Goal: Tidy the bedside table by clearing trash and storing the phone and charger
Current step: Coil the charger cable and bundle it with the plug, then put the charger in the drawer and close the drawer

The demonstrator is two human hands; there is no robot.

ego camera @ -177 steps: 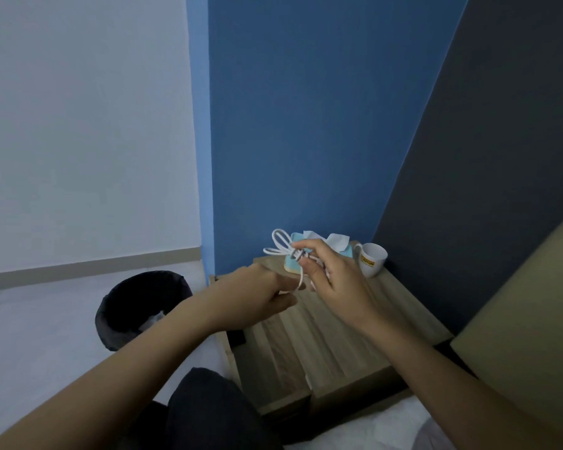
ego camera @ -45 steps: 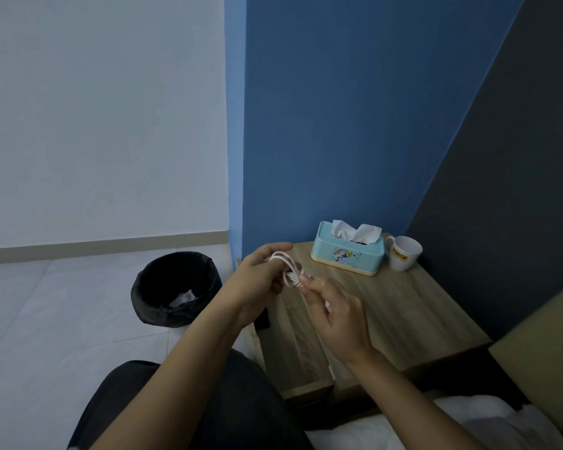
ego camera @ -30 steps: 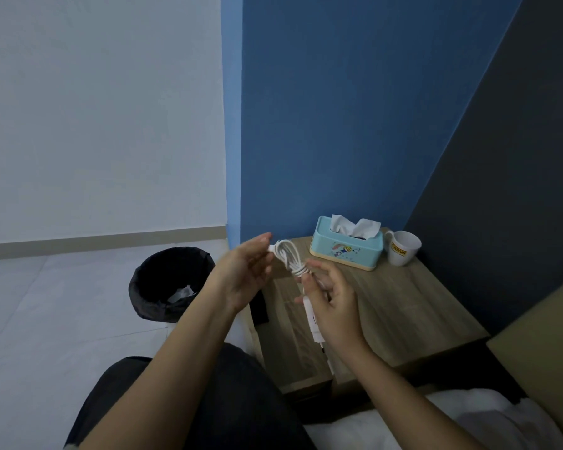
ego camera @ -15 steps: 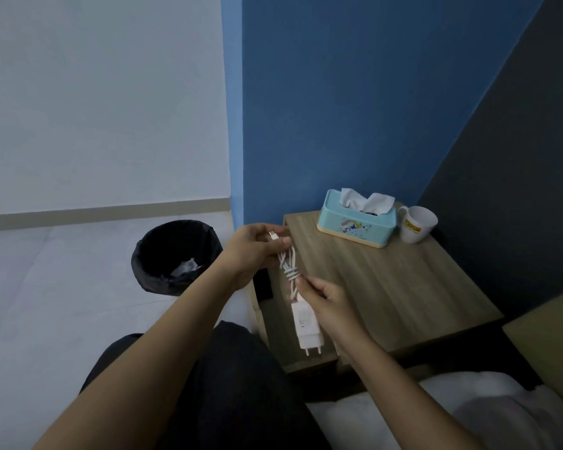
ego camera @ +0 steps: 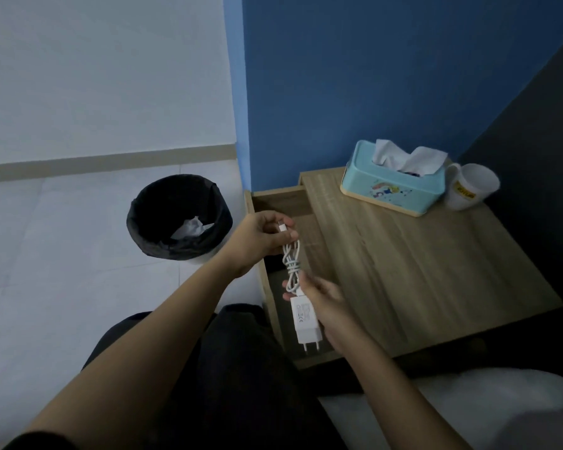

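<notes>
A white charger (ego camera: pixel 305 323) with its cable wound into a knotted bundle (ego camera: pixel 291 261) hangs over the open drawer (ego camera: pixel 275 203) of the wooden bedside table (ego camera: pixel 420 271). My left hand (ego camera: pixel 264 237) pinches the cable's upper end with the plug tip. My right hand (ego camera: pixel 322 300) grips the bundle where it meets the adapter, whose prongs point down. The drawer's inside looks dark; I see no phone.
A black bin (ego camera: pixel 179 217) with crumpled white paper inside stands on the tiled floor left of the table. A turquoise tissue box (ego camera: pixel 392 186) and a white mug (ego camera: pixel 470 186) sit at the table's back. Blue wall behind; white bedding at lower right.
The cable went from a loose loop to a tight knotted bundle. Both hands lowered it from above the tabletop to over the open drawer, with the adapter now hanging down.
</notes>
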